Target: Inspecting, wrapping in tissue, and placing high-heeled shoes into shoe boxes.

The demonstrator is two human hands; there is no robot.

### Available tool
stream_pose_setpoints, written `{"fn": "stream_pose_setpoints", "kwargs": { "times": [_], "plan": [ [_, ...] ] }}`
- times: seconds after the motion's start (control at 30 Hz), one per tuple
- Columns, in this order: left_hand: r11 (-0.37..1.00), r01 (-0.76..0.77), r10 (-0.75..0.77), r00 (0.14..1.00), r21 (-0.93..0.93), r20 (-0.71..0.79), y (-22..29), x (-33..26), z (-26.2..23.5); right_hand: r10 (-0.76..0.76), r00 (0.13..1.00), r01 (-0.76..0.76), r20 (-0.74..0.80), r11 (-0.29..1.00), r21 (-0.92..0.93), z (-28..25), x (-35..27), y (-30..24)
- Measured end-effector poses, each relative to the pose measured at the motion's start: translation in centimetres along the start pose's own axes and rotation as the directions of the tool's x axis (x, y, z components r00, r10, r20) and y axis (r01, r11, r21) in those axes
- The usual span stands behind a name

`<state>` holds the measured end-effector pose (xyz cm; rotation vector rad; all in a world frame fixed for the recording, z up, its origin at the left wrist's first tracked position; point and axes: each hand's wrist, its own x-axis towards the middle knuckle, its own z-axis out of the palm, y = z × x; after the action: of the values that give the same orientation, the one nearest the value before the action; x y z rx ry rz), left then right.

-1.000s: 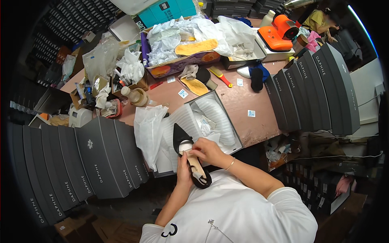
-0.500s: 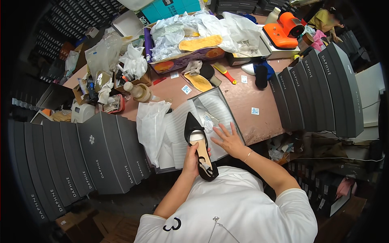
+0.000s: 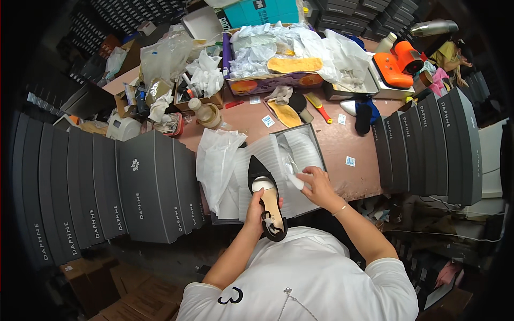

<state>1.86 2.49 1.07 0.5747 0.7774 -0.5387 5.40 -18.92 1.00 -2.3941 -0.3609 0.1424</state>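
A black pointed shoe [image 3: 269, 199] is held in the left grip [image 3: 254, 211], over the near edge of the open shoebox [image 3: 317, 140]. A white piece [image 3: 295, 182] is pinched in the right grip [image 3: 319, 188]. Farther back, a yellow-and-red brush [image 3: 319, 108] is set on the pink counter [image 3: 360, 179].

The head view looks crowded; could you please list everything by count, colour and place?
shoe: one, black, in left hand
scrap: one, white, in right hand
open shoebox: one, grey, centre
foam: count unclear, white, in shoebox
standing boxes: many, grey, both sides
carton: one, purple, back of table
pads: two, yellow, at carton
brush: one, yellow-red, on table
bottle: one, brownish, left on table
device: one, orange, back right
labels: four, white-blue, on table
small clutter: many, mixed, back left
person: one, yellow top, upper right
left hand: one, bare, on shoe
right hand: one, bare, over shoebox
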Motion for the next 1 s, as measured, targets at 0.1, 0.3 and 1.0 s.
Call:
{"fn": "stream_pose_setpoints", "kwargs": {
  "times": [0.1,0.3,1.0],
  "plan": [
    [0.995,0.037,-0.041,0.998,0.095,0.041,0.2,0.5,0.0,0.006,1.0,-0.006,0.0,0.989,0.148,0.4,0.1,-0.4],
    [0.981,-0.153,0.135,0.979,0.117,0.153,-1.6,-0.1,1.1,-0.103,0.995,0.102,0.004,0.991,0.089,1.0,2.2,-5.9],
    [0.979,-0.126,0.132,0.991,0.159,-0.033,1.3,0.2,0.3,0.166,0.974,-0.224,0.154,0.816,0.533,1.8,4.6,0.3]
  ]
}}
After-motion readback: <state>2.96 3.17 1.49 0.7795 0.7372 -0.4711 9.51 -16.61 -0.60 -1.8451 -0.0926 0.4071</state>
